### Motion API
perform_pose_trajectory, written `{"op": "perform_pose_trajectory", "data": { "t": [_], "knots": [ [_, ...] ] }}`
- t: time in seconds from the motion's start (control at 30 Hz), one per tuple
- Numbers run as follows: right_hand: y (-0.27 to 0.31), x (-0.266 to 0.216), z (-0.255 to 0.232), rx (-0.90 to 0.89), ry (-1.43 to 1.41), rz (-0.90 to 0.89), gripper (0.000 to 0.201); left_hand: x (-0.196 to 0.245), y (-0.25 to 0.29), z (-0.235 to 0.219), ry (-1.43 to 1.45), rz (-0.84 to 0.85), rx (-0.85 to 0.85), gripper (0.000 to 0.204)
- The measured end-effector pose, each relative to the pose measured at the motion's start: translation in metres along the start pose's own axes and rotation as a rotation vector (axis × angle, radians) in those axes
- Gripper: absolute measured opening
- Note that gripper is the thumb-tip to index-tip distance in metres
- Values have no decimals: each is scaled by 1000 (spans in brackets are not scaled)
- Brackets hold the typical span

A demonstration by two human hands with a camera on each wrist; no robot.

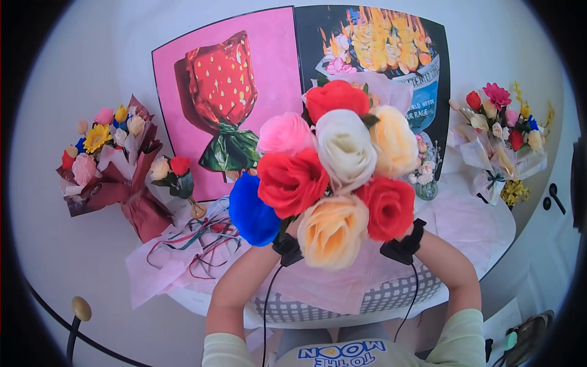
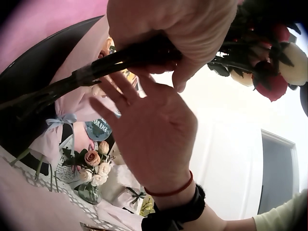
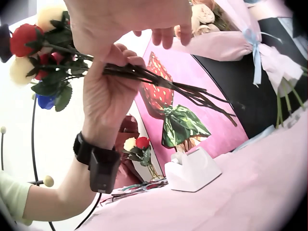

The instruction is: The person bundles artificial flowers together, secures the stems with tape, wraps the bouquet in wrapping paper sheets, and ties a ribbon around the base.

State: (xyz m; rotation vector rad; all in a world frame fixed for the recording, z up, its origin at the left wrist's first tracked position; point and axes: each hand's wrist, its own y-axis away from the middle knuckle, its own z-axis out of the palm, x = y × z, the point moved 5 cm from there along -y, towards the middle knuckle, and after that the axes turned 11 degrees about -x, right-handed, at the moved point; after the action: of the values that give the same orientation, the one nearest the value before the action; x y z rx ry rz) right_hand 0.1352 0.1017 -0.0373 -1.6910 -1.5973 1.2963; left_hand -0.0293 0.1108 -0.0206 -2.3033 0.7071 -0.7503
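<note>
A bunch of artificial roses (image 1: 345,150) in red, pink, white, peach and blue fills the middle of the head view and hides most of both hands. My left hand (image 3: 113,89) grips the dark stems (image 3: 192,94) just below the leaves, fingers curled round them. Further down, a band of tape (image 2: 84,74) circles the stems. My right hand (image 2: 154,130), with a red cord at its wrist, is held palm toward the stems, its fingers extended close beside them. Nothing shows in its palm.
A white tape dispenser (image 3: 192,171) stands on the pink-covered table. Loose ribbons (image 1: 205,241) lie at the left. Wrapped bouquets (image 1: 143,202) flank the table, with small vases of flowers (image 1: 427,186) near two pictures (image 1: 275,73) at the back. Cables (image 1: 266,318) hang from both wrists.
</note>
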Motion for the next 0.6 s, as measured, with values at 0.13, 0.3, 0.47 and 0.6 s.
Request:
{"op": "perform_pose_trajectory", "data": {
  "t": [0.13, 0.3, 0.47, 0.6],
  "knots": [
    [-17, 12, 8, -76, -141, 265, 60, -5, -9, -7, 22, 8, 23, 13],
    [-1, -5, -12, 135, 23, 63, 70, -5, 3, -3, 40, 16, 58, 14],
    [-14, -95, -45, 323, 140, -696, 68, -12, 34, -5, 98, 39, 60, 15],
    [-17, -121, -39, -6, 547, -423, 50, 5, -23, 30, 149, 70, 50, 16]
  ]
}}
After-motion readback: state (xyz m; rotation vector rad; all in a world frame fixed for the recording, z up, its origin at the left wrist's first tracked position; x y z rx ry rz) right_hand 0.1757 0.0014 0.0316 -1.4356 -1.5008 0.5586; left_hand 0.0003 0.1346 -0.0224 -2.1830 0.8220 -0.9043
